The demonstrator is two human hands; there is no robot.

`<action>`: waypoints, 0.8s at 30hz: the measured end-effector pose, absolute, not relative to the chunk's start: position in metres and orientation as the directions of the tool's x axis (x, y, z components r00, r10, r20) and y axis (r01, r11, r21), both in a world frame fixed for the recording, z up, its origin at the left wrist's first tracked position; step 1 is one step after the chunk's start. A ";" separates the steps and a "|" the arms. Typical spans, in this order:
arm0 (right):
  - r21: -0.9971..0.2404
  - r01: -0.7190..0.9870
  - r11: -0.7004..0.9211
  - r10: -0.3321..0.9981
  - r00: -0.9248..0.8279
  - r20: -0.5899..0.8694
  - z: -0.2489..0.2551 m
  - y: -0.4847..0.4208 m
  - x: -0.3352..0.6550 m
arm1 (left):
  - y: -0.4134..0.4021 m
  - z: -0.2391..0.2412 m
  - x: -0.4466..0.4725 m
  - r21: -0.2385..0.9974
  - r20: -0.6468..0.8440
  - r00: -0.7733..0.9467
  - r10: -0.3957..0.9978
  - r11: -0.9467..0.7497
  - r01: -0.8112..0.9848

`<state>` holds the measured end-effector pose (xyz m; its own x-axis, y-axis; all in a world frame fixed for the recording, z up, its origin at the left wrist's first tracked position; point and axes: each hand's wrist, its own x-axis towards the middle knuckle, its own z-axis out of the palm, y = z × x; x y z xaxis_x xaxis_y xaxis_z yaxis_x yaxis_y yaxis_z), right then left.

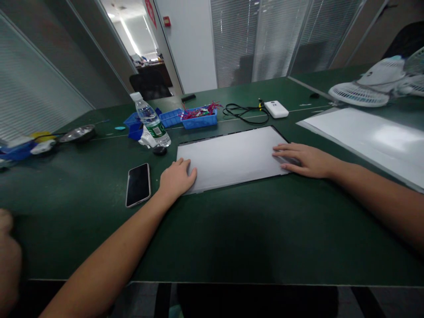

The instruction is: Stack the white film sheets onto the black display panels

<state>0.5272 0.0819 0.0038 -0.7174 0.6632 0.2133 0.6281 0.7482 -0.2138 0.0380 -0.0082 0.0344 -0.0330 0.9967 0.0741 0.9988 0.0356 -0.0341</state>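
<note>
A thin white rectangular panel (232, 157) with a narrow dark edge lies flat on the green table in front of me. My left hand (177, 177) rests on its left edge, fingers on the surface and thumb apart. On the right edge lies my right hand (303, 160), its fingers stretched out and slightly spread over the panel. Neither hand is closed around anything. Just left of my left hand, a phone (138, 185) with a dark screen lies face up.
Behind the panel are a tilted water bottle (153, 121), a blue tray (199, 121) of red wires, a black cable (247, 115) and a white box-like device (276, 109). White sheets (371, 137) and a fan (364, 88) lie right. Another person's arm (8, 260) shows at left.
</note>
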 end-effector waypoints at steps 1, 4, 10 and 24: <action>-0.213 0.629 0.748 0.664 -0.716 0.215 0.003 0.082 0.527 | -0.006 0.032 0.036 -0.023 0.060 -0.031 0.998 0.032 0.999; -0.211 0.629 0.748 0.664 -0.717 0.213 0.002 0.082 0.528 | -0.001 0.028 0.031 0.020 0.043 -0.017 0.999 0.016 1.000; -0.234 0.604 0.762 0.647 -0.725 0.238 0.008 0.079 0.524 | 0.003 0.024 0.021 0.108 0.065 0.045 0.997 -0.052 0.993; -0.214 0.858 0.467 0.874 -0.412 0.257 0.035 0.064 0.514 | 0.015 0.016 0.004 0.213 0.162 0.147 0.976 -0.180 0.960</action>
<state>0.5138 0.0640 0.0345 -0.4119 0.8744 0.2566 0.8581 0.4669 -0.2137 0.0036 0.0150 0.0155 0.1469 0.9759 0.1616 0.9603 -0.1798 0.2133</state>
